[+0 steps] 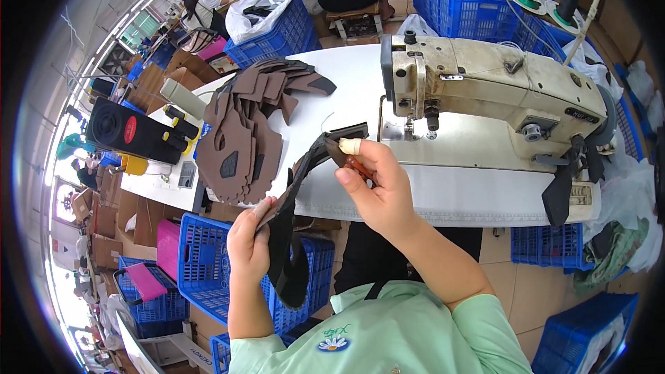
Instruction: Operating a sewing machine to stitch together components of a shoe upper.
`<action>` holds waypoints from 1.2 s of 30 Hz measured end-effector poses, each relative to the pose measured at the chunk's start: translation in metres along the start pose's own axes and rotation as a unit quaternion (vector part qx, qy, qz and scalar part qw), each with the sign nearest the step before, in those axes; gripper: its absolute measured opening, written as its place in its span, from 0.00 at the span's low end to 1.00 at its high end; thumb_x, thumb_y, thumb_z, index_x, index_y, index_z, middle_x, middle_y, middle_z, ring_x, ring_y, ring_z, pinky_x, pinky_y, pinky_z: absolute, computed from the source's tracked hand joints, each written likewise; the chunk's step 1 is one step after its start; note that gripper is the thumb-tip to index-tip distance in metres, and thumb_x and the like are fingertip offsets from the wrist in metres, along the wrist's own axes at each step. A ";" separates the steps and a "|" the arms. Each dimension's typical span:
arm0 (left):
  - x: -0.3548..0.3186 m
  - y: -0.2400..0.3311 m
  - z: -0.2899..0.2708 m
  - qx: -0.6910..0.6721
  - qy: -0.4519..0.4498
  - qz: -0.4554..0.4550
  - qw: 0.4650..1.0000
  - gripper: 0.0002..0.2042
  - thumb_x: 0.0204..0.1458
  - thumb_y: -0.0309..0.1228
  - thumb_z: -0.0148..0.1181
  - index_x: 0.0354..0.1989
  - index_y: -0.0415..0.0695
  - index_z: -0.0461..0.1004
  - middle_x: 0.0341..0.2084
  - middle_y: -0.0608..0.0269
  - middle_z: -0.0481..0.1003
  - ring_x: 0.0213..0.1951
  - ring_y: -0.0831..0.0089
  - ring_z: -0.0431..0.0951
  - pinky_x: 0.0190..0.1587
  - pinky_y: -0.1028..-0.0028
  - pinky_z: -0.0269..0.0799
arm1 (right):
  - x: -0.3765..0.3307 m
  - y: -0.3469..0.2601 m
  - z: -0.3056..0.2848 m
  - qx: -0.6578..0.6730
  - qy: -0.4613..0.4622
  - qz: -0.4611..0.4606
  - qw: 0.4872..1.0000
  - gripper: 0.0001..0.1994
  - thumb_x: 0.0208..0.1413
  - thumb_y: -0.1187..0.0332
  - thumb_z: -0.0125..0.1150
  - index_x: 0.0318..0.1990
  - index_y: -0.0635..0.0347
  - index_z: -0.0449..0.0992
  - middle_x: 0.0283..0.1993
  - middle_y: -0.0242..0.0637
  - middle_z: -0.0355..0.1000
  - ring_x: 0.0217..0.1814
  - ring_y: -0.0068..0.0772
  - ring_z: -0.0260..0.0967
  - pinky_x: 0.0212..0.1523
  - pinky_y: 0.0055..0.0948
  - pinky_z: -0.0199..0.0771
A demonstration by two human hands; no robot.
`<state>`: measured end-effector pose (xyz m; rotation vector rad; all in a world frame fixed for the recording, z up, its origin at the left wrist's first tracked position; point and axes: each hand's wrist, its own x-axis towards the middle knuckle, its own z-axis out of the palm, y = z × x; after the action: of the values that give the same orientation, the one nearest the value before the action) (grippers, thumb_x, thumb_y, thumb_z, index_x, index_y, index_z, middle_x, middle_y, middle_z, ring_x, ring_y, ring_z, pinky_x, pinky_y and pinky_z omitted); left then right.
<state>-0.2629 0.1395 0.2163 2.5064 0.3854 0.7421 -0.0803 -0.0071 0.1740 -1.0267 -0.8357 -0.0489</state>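
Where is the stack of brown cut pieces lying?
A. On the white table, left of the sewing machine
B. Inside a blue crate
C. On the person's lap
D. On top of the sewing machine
A: the stack of brown cut pieces lies on the white table, left of the sewing machine.

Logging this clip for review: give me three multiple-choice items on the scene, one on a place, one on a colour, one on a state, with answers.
1. Where does the stack of brown cut pieces lie?
A. on the white table, left of the sewing machine
B. in a blue crate
C. on the floor

2. What colour are the plastic crates beside the table?
A. red
B. blue
C. grey

3. What is the left hand doing?
A. resting flat on the table
B. gripping the dark fabric piece
C. touching the sewing machine

Answers: A, the stack rests on the white table beside the sewing machine; B, their mesh walls are blue; B, it grips the dark fabric piece, whose other end is at the right hand.
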 end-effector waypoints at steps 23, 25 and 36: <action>0.000 -0.006 0.000 0.046 -0.011 0.077 0.996 0.25 0.37 0.13 0.54 0.50 0.35 0.76 0.40 0.47 0.79 0.42 0.52 0.79 0.46 0.64 0.75 | 0.086 -0.110 -0.059 -0.591 -0.303 -0.260 0.701 0.14 0.45 0.69 0.60 0.43 0.52 0.76 0.26 0.26 0.69 0.28 0.27 0.70 0.27 0.26 0.69; 0.000 -0.006 0.000 0.054 -0.014 0.080 0.995 0.25 0.37 0.13 0.54 0.50 0.35 0.76 0.40 0.47 0.79 0.41 0.51 0.79 0.46 0.64 0.75 | 0.087 -0.109 -0.057 -0.594 -0.309 -0.271 0.691 0.15 0.44 0.69 0.60 0.43 0.51 0.76 0.26 0.25 0.69 0.28 0.26 0.70 0.27 0.25 0.69; -0.004 -0.006 -0.005 0.050 -0.021 0.055 0.997 0.25 0.39 0.13 0.53 0.50 0.36 0.76 0.40 0.48 0.79 0.42 0.51 0.79 0.47 0.63 0.75 | 0.091 -0.110 -0.052 -0.572 -0.305 -0.318 0.691 0.12 0.42 0.69 0.61 0.38 0.50 0.78 0.25 0.25 0.68 0.28 0.24 0.68 0.25 0.24 0.66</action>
<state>-0.2692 0.1445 0.2152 2.6515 0.2768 0.7273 -0.0310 -0.0771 0.2997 -1.9123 -1.8644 -0.9878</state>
